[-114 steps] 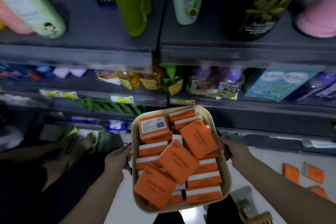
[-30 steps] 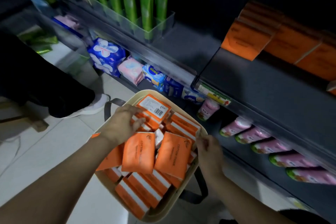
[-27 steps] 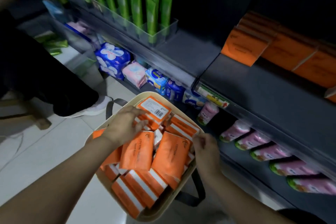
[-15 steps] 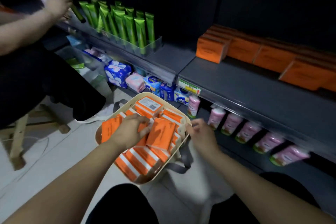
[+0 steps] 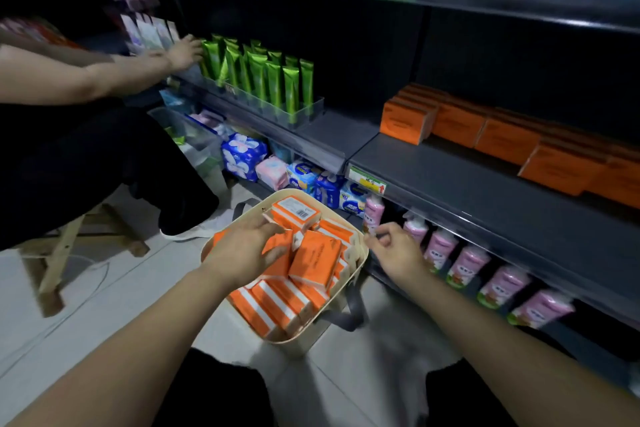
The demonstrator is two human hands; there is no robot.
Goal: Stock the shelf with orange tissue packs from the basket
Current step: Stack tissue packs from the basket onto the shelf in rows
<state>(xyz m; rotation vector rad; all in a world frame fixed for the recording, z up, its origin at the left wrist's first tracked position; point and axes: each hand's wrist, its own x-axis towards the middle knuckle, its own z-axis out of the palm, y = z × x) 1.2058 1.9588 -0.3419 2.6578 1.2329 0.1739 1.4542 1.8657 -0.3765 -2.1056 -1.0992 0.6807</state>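
between left fingers (image 5: pixel 269 227), orange tissue pack (image 5: pixel 281 263)

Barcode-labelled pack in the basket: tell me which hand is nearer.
Left. The left hand lies over the packs in the basket, fingertips almost at the barcode-labelled pack; the right hand is at the basket's right rim, farther away.

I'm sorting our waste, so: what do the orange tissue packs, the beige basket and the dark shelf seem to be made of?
The orange tissue packs look wrapped in thin plastic film, slightly glossy: soft corners, sheen. The beige basket is probably moulded plastic, matte: smooth one-piece rim. The dark grey shelf is likely painted metal, satin: thin flat deck.
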